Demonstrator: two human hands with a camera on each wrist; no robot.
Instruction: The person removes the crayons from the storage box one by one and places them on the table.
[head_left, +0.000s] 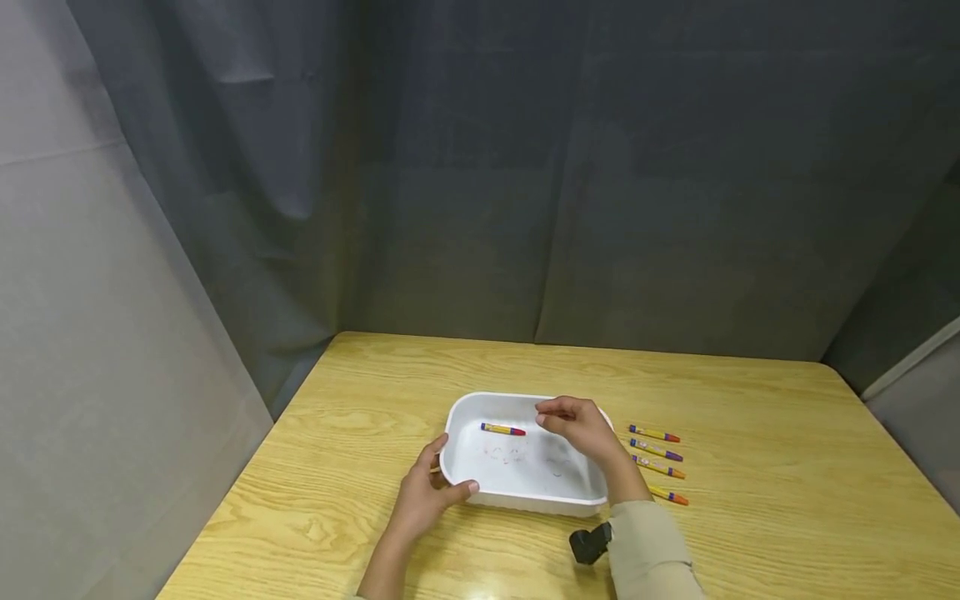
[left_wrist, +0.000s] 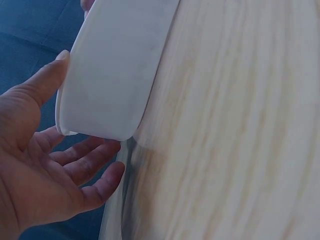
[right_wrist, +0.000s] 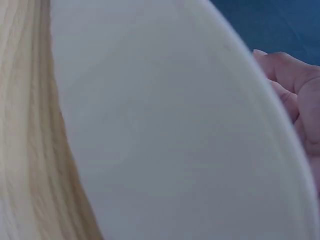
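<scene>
A white plastic tray (head_left: 525, 498) with faint face drawings on its floor sits on the table. One yellow-wrapped crayon with a red tip (head_left: 503, 429) lies inside it, toward the back left. My left hand (head_left: 422, 498) holds the tray's front left corner, its thumb (left_wrist: 47, 80) on the rim and its fingers (left_wrist: 90, 160) against the end wall. Above the tray's right part is my right hand (head_left: 579, 427), fingers loosely bent, with nothing visible between thumb and fingertips. In the right wrist view, the tray wall (right_wrist: 165, 120) hides part of this hand (right_wrist: 295, 95).
Right of the tray, several crayons lie in a column: a red-orange one (head_left: 655, 433), a purple one (head_left: 657, 450) and orange ones (head_left: 658, 467) below. The right forearm partly covers the nearest crayon (head_left: 670, 496). Grey curtains (head_left: 480, 208) hang behind the wooden table (head_left: 315, 467).
</scene>
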